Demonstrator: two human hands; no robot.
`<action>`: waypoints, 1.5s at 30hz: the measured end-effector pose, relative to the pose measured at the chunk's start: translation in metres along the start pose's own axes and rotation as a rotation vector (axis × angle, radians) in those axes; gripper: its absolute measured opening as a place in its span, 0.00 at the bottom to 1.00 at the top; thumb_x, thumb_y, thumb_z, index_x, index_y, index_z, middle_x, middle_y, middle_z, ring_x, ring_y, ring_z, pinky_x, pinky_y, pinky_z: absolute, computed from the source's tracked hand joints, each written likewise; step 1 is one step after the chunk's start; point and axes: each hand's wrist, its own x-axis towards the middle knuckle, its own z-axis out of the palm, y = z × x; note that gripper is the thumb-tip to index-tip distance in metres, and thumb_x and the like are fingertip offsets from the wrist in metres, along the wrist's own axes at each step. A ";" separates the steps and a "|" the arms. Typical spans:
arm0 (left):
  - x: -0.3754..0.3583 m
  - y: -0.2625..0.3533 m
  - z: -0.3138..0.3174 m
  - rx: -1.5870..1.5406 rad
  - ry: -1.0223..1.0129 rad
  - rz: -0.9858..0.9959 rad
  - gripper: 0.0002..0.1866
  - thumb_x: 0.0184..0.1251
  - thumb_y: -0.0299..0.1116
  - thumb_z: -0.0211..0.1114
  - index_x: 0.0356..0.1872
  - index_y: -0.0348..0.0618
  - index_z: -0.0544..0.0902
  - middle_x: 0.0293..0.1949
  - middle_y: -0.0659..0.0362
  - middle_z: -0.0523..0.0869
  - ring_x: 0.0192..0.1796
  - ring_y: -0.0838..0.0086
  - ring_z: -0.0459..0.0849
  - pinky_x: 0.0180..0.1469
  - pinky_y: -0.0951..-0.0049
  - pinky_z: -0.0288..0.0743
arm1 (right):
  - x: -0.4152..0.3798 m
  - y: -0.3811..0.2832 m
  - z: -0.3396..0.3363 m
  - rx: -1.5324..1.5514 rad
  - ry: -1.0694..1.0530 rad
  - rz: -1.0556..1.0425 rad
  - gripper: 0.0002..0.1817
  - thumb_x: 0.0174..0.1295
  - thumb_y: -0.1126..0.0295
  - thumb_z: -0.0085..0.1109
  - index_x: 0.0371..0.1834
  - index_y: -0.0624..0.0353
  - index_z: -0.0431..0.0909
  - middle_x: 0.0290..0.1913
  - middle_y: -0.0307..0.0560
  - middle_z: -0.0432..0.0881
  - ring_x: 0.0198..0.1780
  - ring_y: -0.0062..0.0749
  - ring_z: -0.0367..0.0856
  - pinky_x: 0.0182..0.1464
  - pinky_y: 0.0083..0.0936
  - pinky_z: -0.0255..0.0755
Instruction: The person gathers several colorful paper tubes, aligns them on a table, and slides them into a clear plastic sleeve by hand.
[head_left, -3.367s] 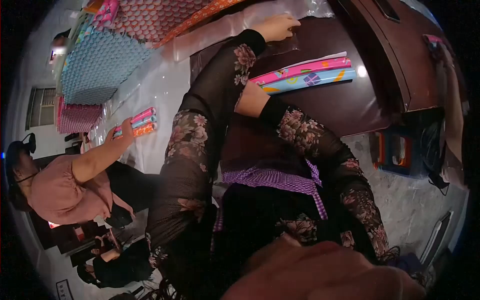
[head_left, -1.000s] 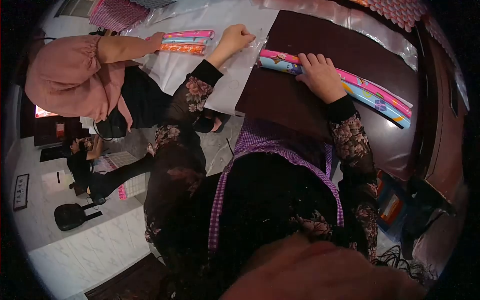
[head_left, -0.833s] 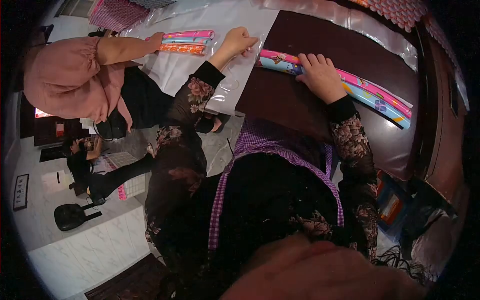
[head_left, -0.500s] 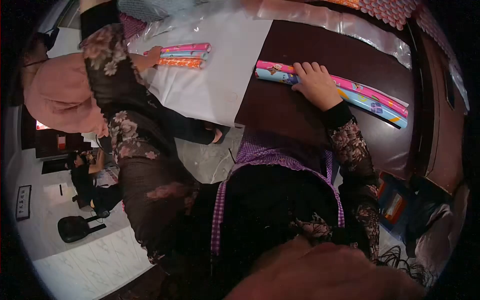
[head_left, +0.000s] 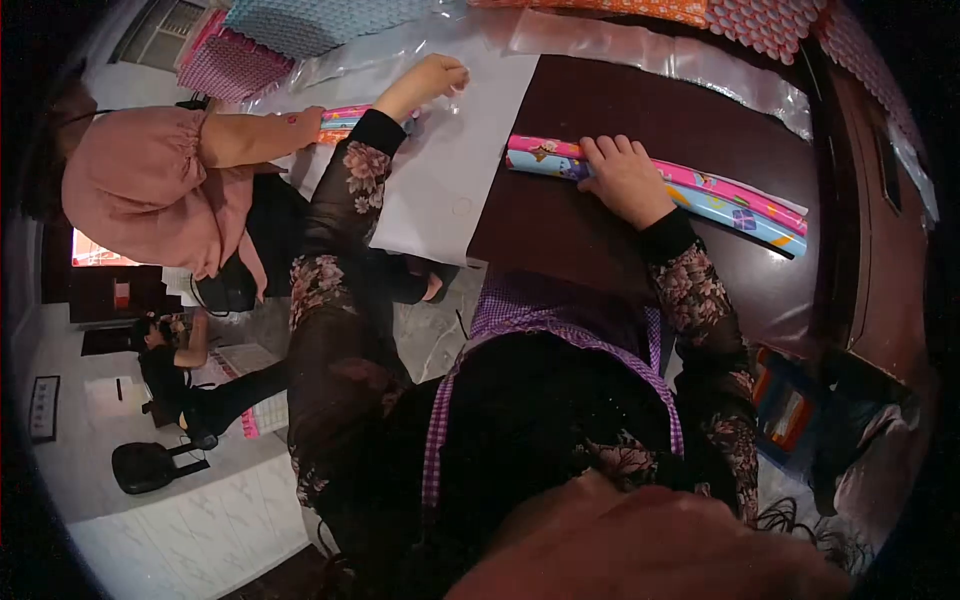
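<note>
My right hand (head_left: 628, 180) lies over a pink roll of patterned wrapping paper (head_left: 720, 183) and a light blue roll (head_left: 700, 203), side by side on the dark table. Its fingers cross the pink one, with the thumb against the blue one's near side. My left hand (head_left: 432, 83) is raised over the white sheet (head_left: 430, 195), fingers curled together; I cannot tell what, if anything, they hold. Beyond my left forearm, another person's hand (head_left: 305, 125) rests on pink, blue and orange rolls (head_left: 345, 122), partly hidden by my sleeve.
Clear plastic sleeves (head_left: 660, 62) lie along the table's far edge. Behind them are stacks of orange (head_left: 620, 8), blue (head_left: 300, 25) and purple (head_left: 235, 65) patterned material. A person in pink (head_left: 145, 190) stands close on my left. Farther off, someone sits by a wall.
My left hand has come into view from the upper left and moved right, over the white sheet. My right hand stays on its rolls. The person in pink has shifted slightly right.
</note>
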 end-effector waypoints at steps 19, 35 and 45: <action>0.001 0.032 -0.034 0.620 0.728 0.409 0.10 0.65 0.35 0.61 0.39 0.37 0.79 0.34 0.39 0.83 0.36 0.42 0.81 0.37 0.48 0.74 | -0.001 -0.001 0.003 -0.023 -0.035 0.014 0.31 0.58 0.53 0.65 0.60 0.59 0.71 0.48 0.46 0.78 0.51 0.38 0.75 0.51 0.33 0.69; -0.034 0.011 0.075 0.544 0.142 0.164 0.08 0.60 0.31 0.60 0.29 0.38 0.84 0.35 0.42 0.84 0.41 0.45 0.83 0.44 0.49 0.76 | 0.001 0.003 0.007 -0.052 0.013 0.000 0.29 0.57 0.52 0.66 0.57 0.58 0.72 0.45 0.47 0.78 0.49 0.41 0.76 0.51 0.35 0.69; -0.071 0.021 0.130 0.107 0.273 0.502 0.27 0.51 0.22 0.58 0.57 0.38 0.72 0.45 0.40 0.81 0.48 0.42 0.80 0.50 0.52 0.75 | 0.001 0.000 0.002 -0.052 0.010 0.092 0.30 0.53 0.51 0.69 0.55 0.58 0.75 0.43 0.46 0.78 0.49 0.42 0.76 0.50 0.35 0.69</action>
